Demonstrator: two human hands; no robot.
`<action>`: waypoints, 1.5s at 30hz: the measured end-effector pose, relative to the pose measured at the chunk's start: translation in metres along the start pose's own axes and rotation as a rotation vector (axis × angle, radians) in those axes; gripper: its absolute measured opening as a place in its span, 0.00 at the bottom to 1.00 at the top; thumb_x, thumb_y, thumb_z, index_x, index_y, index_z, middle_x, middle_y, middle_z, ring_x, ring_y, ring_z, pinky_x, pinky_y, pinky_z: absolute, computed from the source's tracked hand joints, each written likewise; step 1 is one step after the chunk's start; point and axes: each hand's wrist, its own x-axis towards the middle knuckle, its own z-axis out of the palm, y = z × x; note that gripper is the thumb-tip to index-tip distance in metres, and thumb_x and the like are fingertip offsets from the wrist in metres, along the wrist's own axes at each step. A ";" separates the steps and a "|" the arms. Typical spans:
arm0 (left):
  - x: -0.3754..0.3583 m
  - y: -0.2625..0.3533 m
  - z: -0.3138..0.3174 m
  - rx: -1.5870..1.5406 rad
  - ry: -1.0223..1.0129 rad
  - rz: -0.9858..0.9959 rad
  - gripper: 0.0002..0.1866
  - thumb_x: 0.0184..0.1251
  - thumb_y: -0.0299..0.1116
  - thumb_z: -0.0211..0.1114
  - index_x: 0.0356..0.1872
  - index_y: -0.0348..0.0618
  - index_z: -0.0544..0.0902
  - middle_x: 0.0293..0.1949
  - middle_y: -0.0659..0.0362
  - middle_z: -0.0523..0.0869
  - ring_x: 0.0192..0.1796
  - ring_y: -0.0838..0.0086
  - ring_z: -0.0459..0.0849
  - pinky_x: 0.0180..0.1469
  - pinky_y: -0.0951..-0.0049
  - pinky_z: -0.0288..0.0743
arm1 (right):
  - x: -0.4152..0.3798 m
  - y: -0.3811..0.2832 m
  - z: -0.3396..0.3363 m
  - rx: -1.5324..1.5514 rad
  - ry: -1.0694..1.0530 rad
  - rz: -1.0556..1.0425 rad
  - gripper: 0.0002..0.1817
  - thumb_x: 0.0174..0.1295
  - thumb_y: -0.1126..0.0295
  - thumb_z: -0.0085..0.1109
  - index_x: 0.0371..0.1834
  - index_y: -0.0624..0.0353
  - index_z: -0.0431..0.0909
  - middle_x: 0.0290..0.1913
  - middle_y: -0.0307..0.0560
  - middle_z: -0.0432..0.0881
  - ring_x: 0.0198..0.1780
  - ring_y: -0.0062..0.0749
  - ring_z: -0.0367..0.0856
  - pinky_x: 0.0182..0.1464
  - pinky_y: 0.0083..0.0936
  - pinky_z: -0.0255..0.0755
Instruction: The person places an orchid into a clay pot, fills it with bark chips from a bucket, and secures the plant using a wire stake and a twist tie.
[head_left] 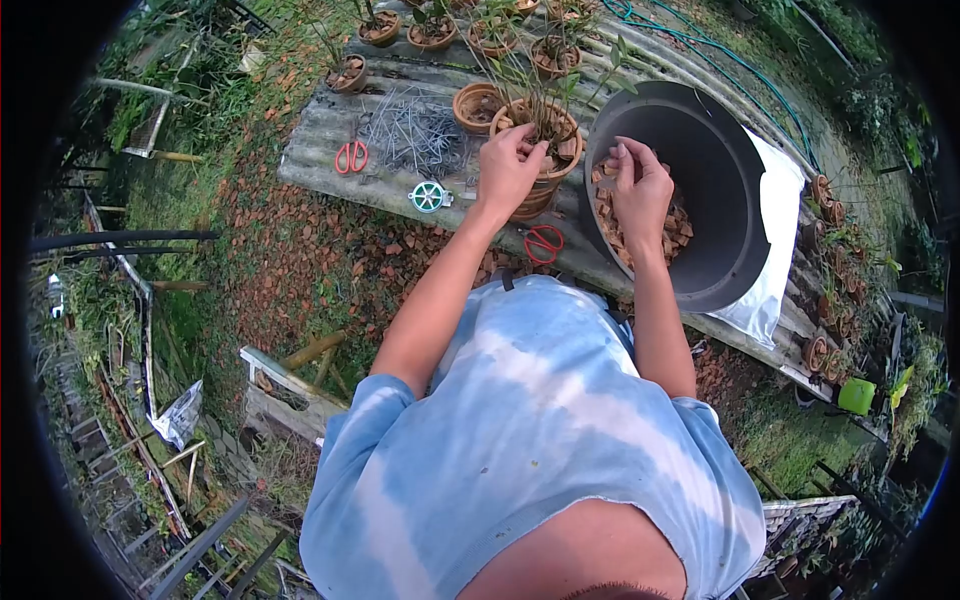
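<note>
My left hand [510, 170] is at the near left rim of a clay pot [535, 200], its fingers bent in over the brick chips [566, 148] around a leafy plant [545, 112]. Whatever those fingers grip is hidden. Over the near left side of a big dark tub [725, 215], my right hand [642, 190] has its thumb and fingertips drawn together. Anything between them is too small to make out. Broken brick chips [678, 228] lie in the bottom of the tub, below and around this hand.
On the corrugated sheet [330, 125] lie red-handled scissors [351, 157], a second red-handled pair [543, 244], a wire heap [412, 130] and a green-and-white reel [428, 196]. An orange pot [476, 106] stands beside the planted one. White sacking [775, 215] sticks out by the tub.
</note>
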 end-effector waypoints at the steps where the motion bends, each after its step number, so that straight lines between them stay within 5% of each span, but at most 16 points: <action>1: -0.003 0.001 -0.003 -0.014 0.034 0.021 0.19 0.70 0.33 0.75 0.55 0.28 0.87 0.43 0.49 0.92 0.38 0.73 0.92 0.38 0.74 0.86 | -0.004 0.003 -0.005 0.019 -0.071 0.027 0.11 0.78 0.75 0.58 0.55 0.70 0.85 0.39 0.49 0.92 0.40 0.24 0.91 0.44 0.23 0.82; 6: -0.024 0.012 -0.026 -0.104 0.059 -0.019 0.22 0.73 0.33 0.74 0.63 0.33 0.85 0.51 0.52 0.91 0.46 0.77 0.90 0.42 0.77 0.85 | -0.023 0.008 0.011 0.332 -0.227 0.117 0.11 0.80 0.72 0.58 0.55 0.67 0.86 0.43 0.44 0.92 0.44 0.21 0.90 0.43 0.20 0.80; 12: -0.039 0.014 -0.038 -0.505 -0.286 -0.205 0.16 0.77 0.33 0.71 0.60 0.36 0.89 0.43 0.60 0.93 0.43 0.80 0.89 0.45 0.78 0.84 | -0.031 0.015 0.046 0.411 -0.389 0.171 0.11 0.79 0.71 0.61 0.54 0.67 0.87 0.42 0.43 0.92 0.44 0.21 0.89 0.46 0.20 0.81; 20: -0.011 0.006 -0.053 -0.221 -0.223 -0.154 0.12 0.77 0.30 0.69 0.52 0.31 0.90 0.40 0.55 0.95 0.42 0.76 0.93 0.47 0.77 0.85 | -0.020 0.011 0.071 0.166 -0.239 0.025 0.11 0.75 0.66 0.67 0.48 0.63 0.91 0.34 0.47 0.93 0.40 0.21 0.90 0.44 0.24 0.81; 24: 0.003 -0.007 -0.034 -0.230 0.019 -0.173 0.11 0.74 0.28 0.69 0.49 0.31 0.90 0.37 0.54 0.95 0.37 0.75 0.94 0.42 0.75 0.86 | -0.010 0.020 0.072 0.137 -0.017 -0.006 0.14 0.79 0.71 0.59 0.59 0.69 0.82 0.44 0.51 0.92 0.42 0.27 0.92 0.44 0.30 0.84; 28: 0.009 0.001 -0.017 -0.063 0.110 -0.047 0.10 0.70 0.29 0.70 0.44 0.31 0.90 0.32 0.51 0.94 0.35 0.70 0.95 0.40 0.71 0.86 | 0.006 0.016 0.065 -0.020 -0.149 -0.246 0.23 0.71 0.78 0.57 0.69 0.71 0.74 0.54 0.63 0.89 0.43 0.38 0.93 0.49 0.36 0.85; 33: 0.012 0.004 -0.005 -0.031 0.191 0.001 0.08 0.68 0.29 0.70 0.38 0.33 0.90 0.30 0.47 0.93 0.34 0.61 0.95 0.39 0.67 0.86 | 0.021 0.014 0.065 0.003 -0.348 -0.065 0.37 0.66 0.67 0.66 0.77 0.71 0.67 0.51 0.68 0.89 0.41 0.41 0.93 0.48 0.37 0.83; 45: 0.019 0.004 0.005 0.121 0.200 -0.052 0.12 0.69 0.32 0.72 0.46 0.34 0.92 0.33 0.46 0.94 0.36 0.65 0.96 0.41 0.69 0.86 | 0.040 0.030 0.082 0.094 -0.447 0.114 0.24 0.70 0.69 0.60 0.68 0.65 0.78 0.45 0.60 0.91 0.35 0.41 0.93 0.45 0.38 0.83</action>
